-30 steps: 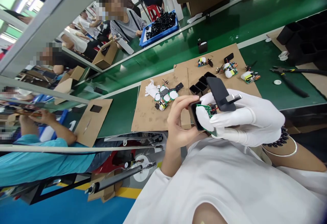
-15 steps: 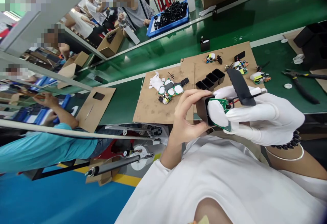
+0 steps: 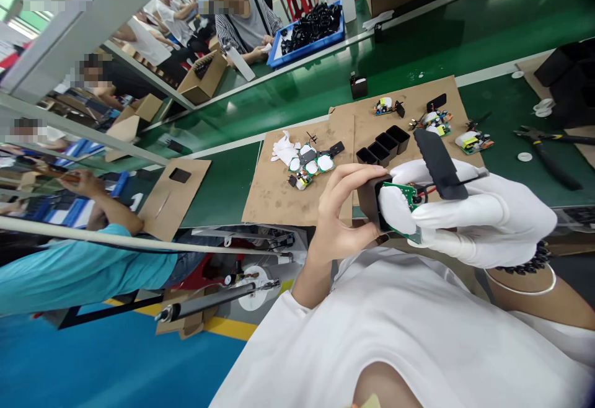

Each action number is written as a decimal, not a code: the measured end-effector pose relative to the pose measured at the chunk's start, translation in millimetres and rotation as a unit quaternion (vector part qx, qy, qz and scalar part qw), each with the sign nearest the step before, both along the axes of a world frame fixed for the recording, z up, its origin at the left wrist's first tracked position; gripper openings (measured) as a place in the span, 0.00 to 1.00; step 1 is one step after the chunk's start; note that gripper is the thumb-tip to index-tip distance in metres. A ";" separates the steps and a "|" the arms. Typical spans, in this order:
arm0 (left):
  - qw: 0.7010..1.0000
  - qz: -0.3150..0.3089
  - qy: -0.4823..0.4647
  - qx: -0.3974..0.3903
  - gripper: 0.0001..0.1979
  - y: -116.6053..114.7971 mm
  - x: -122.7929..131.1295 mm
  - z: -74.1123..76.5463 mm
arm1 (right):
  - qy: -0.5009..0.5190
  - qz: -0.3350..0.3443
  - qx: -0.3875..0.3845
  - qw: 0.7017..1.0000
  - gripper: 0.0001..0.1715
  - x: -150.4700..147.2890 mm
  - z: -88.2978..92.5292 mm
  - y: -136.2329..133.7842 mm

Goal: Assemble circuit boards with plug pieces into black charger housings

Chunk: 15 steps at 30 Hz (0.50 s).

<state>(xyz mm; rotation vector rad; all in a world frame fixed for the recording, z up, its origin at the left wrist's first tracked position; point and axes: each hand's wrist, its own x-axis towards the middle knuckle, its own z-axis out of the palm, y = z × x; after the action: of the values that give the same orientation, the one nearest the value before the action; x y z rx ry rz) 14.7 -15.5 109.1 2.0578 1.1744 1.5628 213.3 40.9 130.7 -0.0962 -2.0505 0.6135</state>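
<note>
My bare left hand (image 3: 337,216) is closed round a black plastic housing (image 3: 369,200), thumb below and fingers over the top. My right hand (image 3: 483,212), in a white glove, grips a green circuit board (image 3: 409,195) with a round white pad (image 3: 395,208) on its face. The board's left end sits at the housing's open mouth, partly inside it. A black ridged end cap (image 3: 437,163) sticks up at my right fingers, with red and black wires beside it. The glove hides the board's right end.
Cardboard sheets (image 3: 274,200) on the green bench carry several circuit boards (image 3: 309,159) and black housings (image 3: 388,142). Pliers (image 3: 551,157) lie at right. On the conveyor (image 3: 297,95) stands a black unit (image 3: 358,87). Co-workers sit beyond and at left, near a blue tray (image 3: 304,36) of black parts.
The board and housing stay in my hands almost unmoved; my right hand shifts very slightly. On the conveyor, the black unit has moved left.
</note>
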 end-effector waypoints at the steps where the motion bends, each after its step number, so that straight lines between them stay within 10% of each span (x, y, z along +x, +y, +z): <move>1: 1.000 -0.001 -0.002 -0.002 0.29 0.1 0.2 0.0 | -0.002 0.001 0.004 1.000 0.10 0.1 0.3 0.2; 15: 1.000 -0.019 -0.013 -0.006 0.30 0.4 1.9 -1.1 | -0.010 -0.010 0.016 1.000 0.10 -0.4 3.2 -2.4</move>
<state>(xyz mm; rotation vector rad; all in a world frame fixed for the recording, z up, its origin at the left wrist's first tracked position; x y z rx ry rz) 16.6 -15.1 108.0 2.0330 1.1262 1.5575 212.9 38.5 133.9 -0.1052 -2.0760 0.5687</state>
